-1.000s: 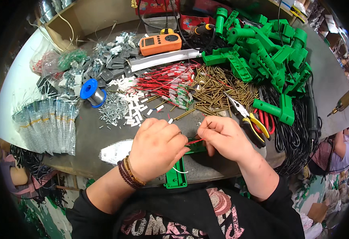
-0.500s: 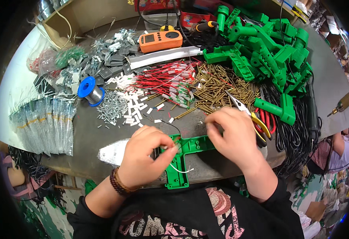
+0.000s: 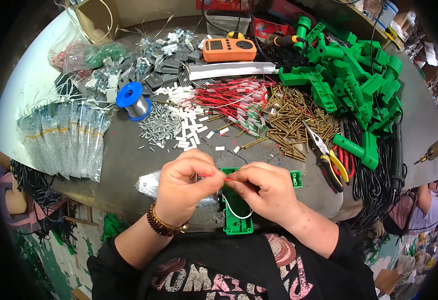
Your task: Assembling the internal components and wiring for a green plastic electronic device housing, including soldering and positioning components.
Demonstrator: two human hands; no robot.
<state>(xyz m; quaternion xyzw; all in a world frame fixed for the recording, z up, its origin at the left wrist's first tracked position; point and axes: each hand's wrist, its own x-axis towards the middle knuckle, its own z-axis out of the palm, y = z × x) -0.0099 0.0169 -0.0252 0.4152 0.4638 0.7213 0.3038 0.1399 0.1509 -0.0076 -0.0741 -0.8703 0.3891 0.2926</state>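
My left hand and my right hand meet over the near edge of the table, thumbs and forefingers pinched together. Between their fingertips runs a thin red wire; its ends are mostly covered by the fingers. Directly beneath lies an open green plastic housing half, partly hidden by both hands. A white wire curves out of it below my fingers, and a black wire loops behind. Beside my left hand rests a clear, shiny plastic wrap piece.
Behind are piles of silver screws, red wires with white ends and brass-coloured pins. Yellow-handled pliers, green housings and black cables lie right. A blue solder spool, clear bags and an orange meter stand around.
My hands have come together from apart, now holding a red wire between them. The view has shifted, so the table's things sit further right in it.
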